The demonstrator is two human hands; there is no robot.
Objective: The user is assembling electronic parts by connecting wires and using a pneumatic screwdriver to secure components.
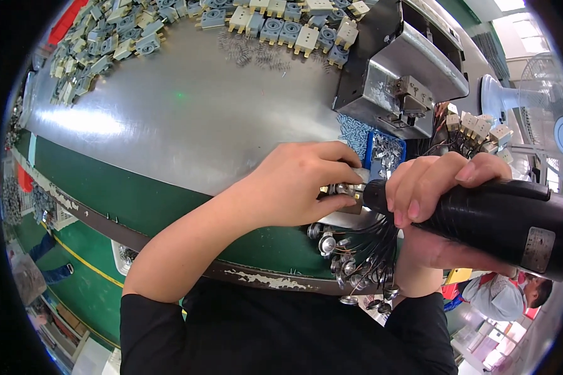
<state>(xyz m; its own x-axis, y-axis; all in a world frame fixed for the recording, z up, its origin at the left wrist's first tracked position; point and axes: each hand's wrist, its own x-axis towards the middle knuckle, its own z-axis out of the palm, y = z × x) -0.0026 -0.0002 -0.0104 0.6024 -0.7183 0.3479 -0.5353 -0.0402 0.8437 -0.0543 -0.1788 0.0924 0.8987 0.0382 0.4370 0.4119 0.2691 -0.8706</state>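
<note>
My right hand (pixel 436 181) is wrapped round a thick black electric screwdriver (pixel 507 219), lying nearly level with its nose toward the left. My left hand (pixel 297 181) is closed, thumb and fingers pinching a small part with brass-coloured contacts (pixel 343 189). The screwdriver's nose meets this part between my fingertips; its bit and most of the part are hidden. Just beyond my left fingers lie a heap of small blue-grey pieces (pixel 353 134) and a blue tray (pixel 369 149) of small metal pieces. Below the screwdriver's nose, black wires with round silvery ends (pixel 327 245) hang over the table edge.
A metal fixture (pixel 381 87) stands at the back right. Grey and cream blocks (pixel 281 28) with brass tabs cover the far side of the metal tabletop (pixel 187 137), beside loose springs (pixel 253 53). A fan (pixel 547 100) stands at right. Another person (pixel 500 297) is at lower right.
</note>
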